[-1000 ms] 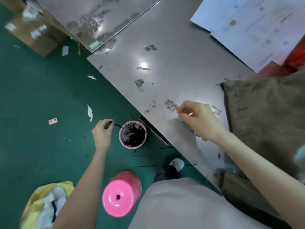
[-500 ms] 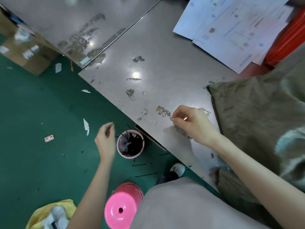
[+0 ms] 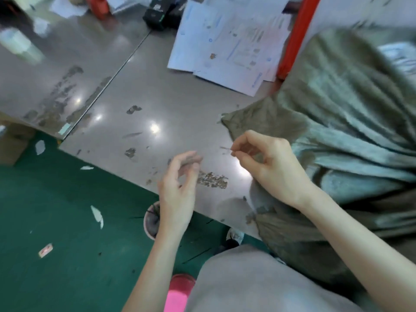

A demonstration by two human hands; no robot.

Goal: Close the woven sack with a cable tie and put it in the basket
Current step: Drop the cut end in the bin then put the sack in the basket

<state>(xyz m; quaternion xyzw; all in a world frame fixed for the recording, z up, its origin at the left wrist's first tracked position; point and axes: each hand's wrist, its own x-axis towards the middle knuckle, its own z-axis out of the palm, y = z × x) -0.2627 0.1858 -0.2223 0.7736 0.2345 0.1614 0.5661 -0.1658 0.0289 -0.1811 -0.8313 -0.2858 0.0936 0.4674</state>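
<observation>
Up from the pink cup point(image 3: 150, 221) comes the left hand point(image 3: 177, 190), blurred, grip unclear; right hand point(image 3: 267, 163) pinches a thin strip beside the sack point(image 3: 337, 122).

You face a grey metal table point(image 3: 157, 91) with worn, patchy spots; a seam divides it from a second tabletop on the left. Printed paper sheets point(image 3: 227, 48) lie overlapped at the far side, beside a red upright bar point(image 3: 297, 34). A black device point(image 3: 161, 15) sits behind the sheets. Below the table edge, the green floor point(image 3: 56, 221) carries white scraps. A pink stool point(image 3: 177, 293) stands near your grey-clad knee point(image 3: 247, 282).
</observation>
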